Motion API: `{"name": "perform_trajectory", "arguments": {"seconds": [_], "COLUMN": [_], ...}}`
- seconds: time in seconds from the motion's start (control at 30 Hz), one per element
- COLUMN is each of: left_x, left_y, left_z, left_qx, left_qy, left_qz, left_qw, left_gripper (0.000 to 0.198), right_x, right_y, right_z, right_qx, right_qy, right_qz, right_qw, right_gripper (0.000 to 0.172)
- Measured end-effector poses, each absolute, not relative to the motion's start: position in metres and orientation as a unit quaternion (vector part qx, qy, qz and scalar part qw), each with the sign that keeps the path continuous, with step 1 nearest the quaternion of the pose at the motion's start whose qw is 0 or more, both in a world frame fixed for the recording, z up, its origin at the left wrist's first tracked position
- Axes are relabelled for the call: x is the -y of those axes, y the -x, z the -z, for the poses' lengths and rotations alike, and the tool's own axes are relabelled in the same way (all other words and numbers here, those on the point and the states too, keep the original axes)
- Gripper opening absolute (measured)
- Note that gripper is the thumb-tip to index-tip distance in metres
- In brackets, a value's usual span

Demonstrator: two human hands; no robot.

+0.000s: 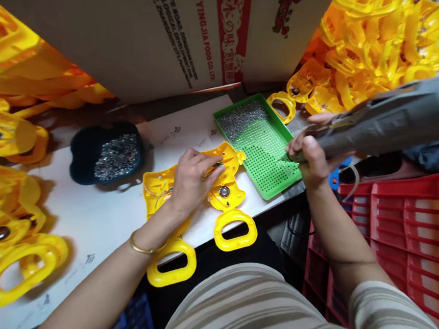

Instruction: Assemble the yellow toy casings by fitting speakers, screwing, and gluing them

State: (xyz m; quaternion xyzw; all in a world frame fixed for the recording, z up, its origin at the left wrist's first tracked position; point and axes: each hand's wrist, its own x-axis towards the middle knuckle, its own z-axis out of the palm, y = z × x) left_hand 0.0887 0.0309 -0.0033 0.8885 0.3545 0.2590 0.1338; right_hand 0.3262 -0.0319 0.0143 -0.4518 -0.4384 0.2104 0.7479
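My left hand (195, 174) is over an opened yellow plastic shell (224, 156), thumb and forefinger closed at a small dark part I cannot make out. A round speaker (224, 191) sits in this shell, which has an oval handle (235, 229) at its near end. Another yellow shell half (152, 188), with thin wires inside, lies partly under my left hand and forearm. My right hand (313, 156) grips a grey electric screwdriver (377, 125), held nearly level. Its tip points left, over the right side of a green perforated tray (269, 166) with small screws (244, 119) heaped at the far end.
A dark bowl (78, 159) of small metal pieces stands left on the white work surface (104, 210). Yellow shells are piled at left (10, 193) and far right (377, 38). A large carton (177, 35) stands behind, a red crate (406, 235) at lower right.
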Motion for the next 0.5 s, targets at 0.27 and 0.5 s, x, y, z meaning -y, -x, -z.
{"name": "perform_trajectory", "arguments": {"seconds": [0.27,0.5], "left_x": [-0.031,-0.028], "left_y": [-0.091,-0.101], "left_z": [0.009,0.006], "left_qx": [-0.381,-0.393], "left_qy": [-0.891,-0.897], "left_qz": [-0.226,-0.177], "left_qw": [0.102,0.099], "left_gripper": [0.02,0.017], "right_x": [0.03,0.009], "right_y": [-0.304,-0.272], "right_z": [-0.05,-0.056], "right_qx": [0.53,0.504], "right_qy": [0.336,0.291], "right_qz": [-0.247,-0.276], "right_qw": [0.738,0.765], "right_gripper": [0.024,0.014]}}
